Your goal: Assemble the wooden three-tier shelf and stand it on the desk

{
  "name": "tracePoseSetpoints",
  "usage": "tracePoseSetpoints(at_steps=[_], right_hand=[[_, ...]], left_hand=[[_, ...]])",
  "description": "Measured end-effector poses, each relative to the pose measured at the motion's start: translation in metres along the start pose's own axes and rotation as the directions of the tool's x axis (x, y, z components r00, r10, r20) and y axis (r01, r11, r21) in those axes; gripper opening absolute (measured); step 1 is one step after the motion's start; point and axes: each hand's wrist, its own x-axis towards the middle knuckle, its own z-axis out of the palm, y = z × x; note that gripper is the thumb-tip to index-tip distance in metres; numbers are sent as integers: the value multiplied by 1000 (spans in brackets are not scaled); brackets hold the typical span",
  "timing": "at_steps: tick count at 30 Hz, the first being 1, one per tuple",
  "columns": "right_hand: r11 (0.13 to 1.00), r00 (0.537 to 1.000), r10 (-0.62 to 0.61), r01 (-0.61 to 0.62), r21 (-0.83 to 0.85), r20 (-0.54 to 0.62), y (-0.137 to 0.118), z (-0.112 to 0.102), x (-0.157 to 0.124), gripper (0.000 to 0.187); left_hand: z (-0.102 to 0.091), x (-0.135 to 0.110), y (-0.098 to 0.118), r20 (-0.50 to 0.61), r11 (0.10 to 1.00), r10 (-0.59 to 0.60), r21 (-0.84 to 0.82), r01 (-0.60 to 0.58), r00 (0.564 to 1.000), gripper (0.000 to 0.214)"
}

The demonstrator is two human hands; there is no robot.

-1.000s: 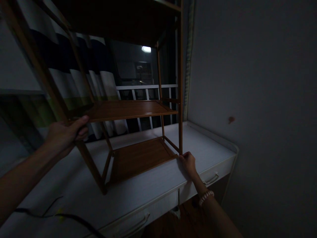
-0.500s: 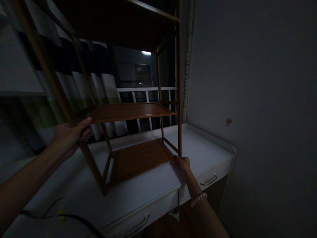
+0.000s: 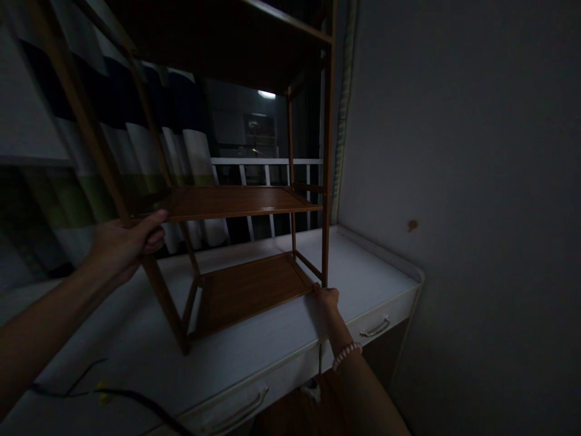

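A brown wooden shelf rack [image 3: 236, 203] with three tiers stands on a white desk [image 3: 272, 345] in a dim room. My left hand [image 3: 124, 242] is closed around the rack's front left post at the height of the middle shelf. My right hand [image 3: 325, 298] grips the bottom front right corner of the rack, where the post meets the lowest shelf; a bead bracelet sits on that wrist. The rack's top shelf runs out of view above.
A grey wall rises close on the right. Behind the rack are a striped curtain [image 3: 136, 145], a white railing [image 3: 267, 163] and a dark window. A black cable [image 3: 113, 396] lies on the desk at front left. Drawers with handles [image 3: 374, 327] line the desk's front.
The rack has slid slightly left on the desk with both hands still on it. My right hand followed its lower corner leftward.
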Motion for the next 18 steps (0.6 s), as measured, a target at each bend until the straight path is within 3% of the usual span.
tracePoseSetpoints(at_steps=[10,14,18], right_hand=[[997,991,-47,39,68,129,4,-2,6,23],[993,973,-119,113,42,196,6,-13,9,24],[973,963,-209,222,-59,169,10,-32,18,23]], left_hand=[[0,2,-3,-21,996,55,-65,-57,998,29],[-1,0,-2,-35,999,38,-32,-40,999,27],[-2,3,-4,-17,998,38,-46,-39,999,27]])
